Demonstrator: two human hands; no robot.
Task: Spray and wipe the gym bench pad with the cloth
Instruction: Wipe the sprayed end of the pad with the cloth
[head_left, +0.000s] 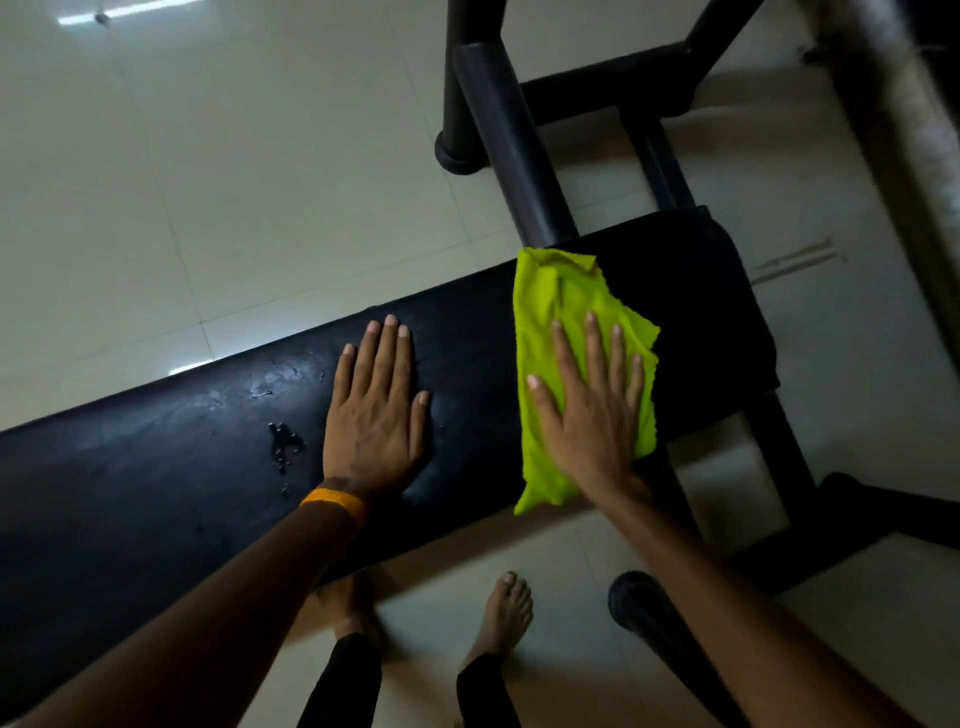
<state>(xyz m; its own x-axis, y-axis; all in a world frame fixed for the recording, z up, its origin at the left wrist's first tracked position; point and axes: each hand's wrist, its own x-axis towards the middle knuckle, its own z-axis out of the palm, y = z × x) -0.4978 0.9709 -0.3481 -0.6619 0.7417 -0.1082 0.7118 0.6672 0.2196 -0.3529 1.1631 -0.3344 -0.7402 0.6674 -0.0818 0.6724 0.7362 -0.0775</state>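
A long black gym bench pad (156, 467) runs from the lower left to the right of the view. Spray droplets (283, 441) sit on it left of my hands. My left hand (376, 410) lies flat on the pad, fingers spread, holding nothing; an orange band circles that wrist. A bright yellow-green cloth (561, 312) is spread on the pad's right part. My right hand (592, 405) presses flat on the cloth with fingers apart. No spray bottle is in view.
Black frame tubes (509, 140) of the bench rise at the far side, and legs (789, 467) extend on the right. A pale tiled floor (208, 182) surrounds the bench. My bare feet (504, 618) stand at its near side. A grey post (904, 130) runs along the right edge.
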